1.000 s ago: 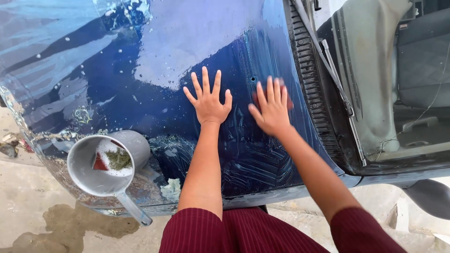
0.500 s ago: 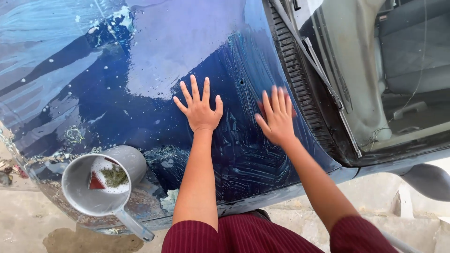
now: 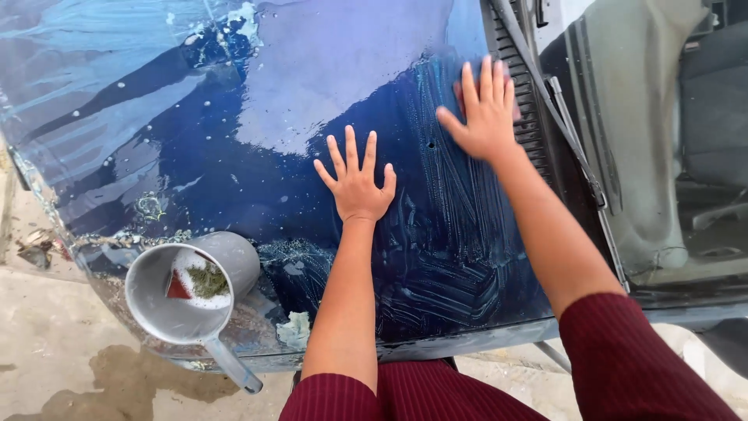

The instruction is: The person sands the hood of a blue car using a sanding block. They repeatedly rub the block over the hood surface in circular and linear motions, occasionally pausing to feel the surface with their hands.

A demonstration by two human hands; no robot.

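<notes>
Both of my hands lie flat on the wet blue car hood point(image 3: 257, 156), which is streaked with soapy foam. My left hand point(image 3: 357, 181) presses palm down near the hood's middle, fingers spread, holding nothing. My right hand point(image 3: 485, 111) is stretched farther up, palm down with fingers apart, close to the black grille and wiper point(image 3: 538, 101) at the base of the windscreen. Soap smears fan out beneath and below it.
A grey plastic scoop jug point(image 3: 191, 292) with a handle rests on the hood's near left edge, holding foam and a green and red scrub pad. The windscreen point(image 3: 662, 156) is at the right. Wet concrete ground point(image 3: 54, 351) lies below the hood.
My right hand has slid up the hood toward the wiper grille. My left hand has stayed flat near the middle. The view has shifted slightly.
</notes>
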